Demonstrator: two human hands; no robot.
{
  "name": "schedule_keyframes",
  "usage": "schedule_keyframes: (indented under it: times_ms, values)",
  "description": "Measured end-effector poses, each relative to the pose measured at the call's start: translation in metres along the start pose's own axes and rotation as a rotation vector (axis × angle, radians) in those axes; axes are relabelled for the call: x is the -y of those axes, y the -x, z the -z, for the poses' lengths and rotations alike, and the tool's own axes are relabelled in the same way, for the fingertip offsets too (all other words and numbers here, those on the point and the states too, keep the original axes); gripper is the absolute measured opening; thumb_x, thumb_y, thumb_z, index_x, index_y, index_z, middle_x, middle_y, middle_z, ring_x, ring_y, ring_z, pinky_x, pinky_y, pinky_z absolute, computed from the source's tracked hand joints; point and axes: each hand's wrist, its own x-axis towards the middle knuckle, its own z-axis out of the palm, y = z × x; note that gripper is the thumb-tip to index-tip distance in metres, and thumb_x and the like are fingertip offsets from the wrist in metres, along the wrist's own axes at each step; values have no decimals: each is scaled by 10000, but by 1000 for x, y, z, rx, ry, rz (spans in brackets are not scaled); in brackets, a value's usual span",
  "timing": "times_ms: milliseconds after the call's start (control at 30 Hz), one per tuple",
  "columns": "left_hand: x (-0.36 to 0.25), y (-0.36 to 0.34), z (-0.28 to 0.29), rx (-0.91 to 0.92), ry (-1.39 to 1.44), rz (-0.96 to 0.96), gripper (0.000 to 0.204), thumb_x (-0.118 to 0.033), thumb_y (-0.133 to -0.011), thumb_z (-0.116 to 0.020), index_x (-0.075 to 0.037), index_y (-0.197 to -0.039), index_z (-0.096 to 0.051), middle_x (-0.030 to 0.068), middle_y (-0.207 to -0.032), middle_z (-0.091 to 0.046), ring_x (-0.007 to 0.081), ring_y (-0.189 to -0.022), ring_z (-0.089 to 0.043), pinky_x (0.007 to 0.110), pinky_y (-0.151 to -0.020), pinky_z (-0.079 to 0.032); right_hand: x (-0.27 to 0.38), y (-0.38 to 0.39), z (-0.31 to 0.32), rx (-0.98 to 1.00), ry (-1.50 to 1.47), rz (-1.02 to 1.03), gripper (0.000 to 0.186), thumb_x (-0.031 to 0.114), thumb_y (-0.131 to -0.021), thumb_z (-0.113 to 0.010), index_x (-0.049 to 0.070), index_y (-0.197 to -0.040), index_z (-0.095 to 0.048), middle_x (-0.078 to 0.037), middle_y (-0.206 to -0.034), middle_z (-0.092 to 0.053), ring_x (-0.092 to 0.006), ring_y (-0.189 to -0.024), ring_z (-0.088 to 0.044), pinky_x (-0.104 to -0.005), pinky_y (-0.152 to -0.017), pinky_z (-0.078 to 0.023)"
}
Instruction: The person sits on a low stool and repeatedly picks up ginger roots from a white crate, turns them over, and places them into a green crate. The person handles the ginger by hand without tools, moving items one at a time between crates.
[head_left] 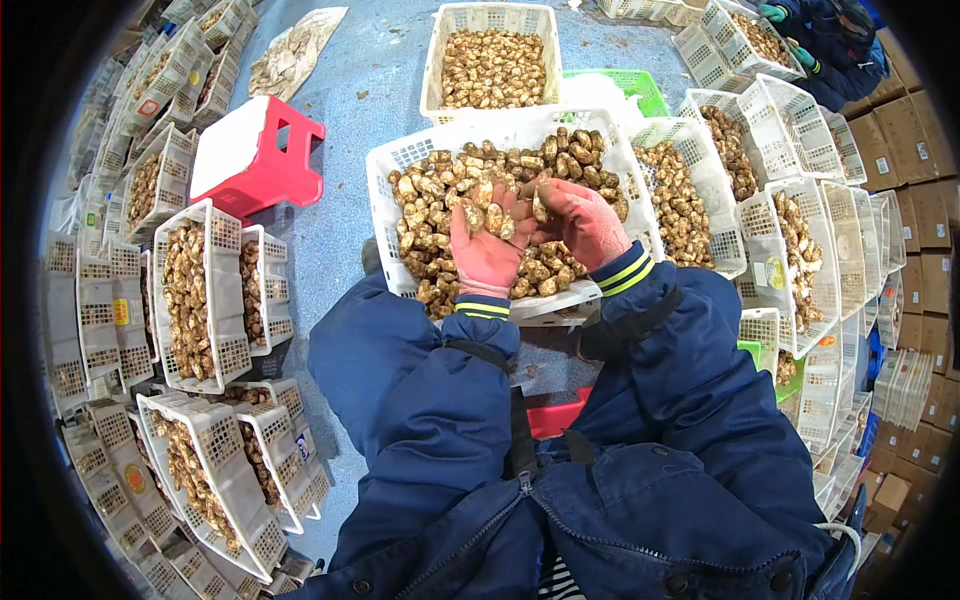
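Note:
My left hand (488,250), in a pink work glove with dark soiling, is turned palm up and cups several small brown-and-cream tubers (494,220). Beside it my right hand (585,222), gloved the same way, pinches a single tuber (541,205) between thumb and fingers. Both hands are over a white plastic crate (385,190) of loose, soil-stained tubers (425,220). Those toward the crate's far right look darker and those at its left paler. My hands and sleeves cover part of the near side.
Another tuber crate (430,60) stands beyond mine, and one (735,240) sits close on the right. A pink stool (265,165) with a white top is at the left. Crates are stacked along both sides. A person (835,50) in gloves works at the far right, near cardboard boxes (905,130).

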Motion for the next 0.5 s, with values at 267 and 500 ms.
schedule_keyframes:
  times_ms: [267, 500]
  values:
    - [-3, 8, -5, 3, -142, 127, 667, -656, -922, -372, -174, -1364, -504, 130, -1227, -619, 425, -1007, -611, 634, -866, -475, -18, -8, -5, -111, 97, -221, 408, 373, -975, -545, 69, -1244, -582, -60, -924, -667, -136, -705, -643, -281, -644, -555]
    - [10, 6, -17, -146, 52, -135, 492, -516, -963, -455, -158, -1291, -538, 104, -1281, -586, 341, -1169, -558, 594, -946, -477, -9, -3, 0, -187, 716, 81, 339, 168, -940, -485, 0, -1201, -622, -86, -886, -686, -127, -683, -637, -253, -607, -527]
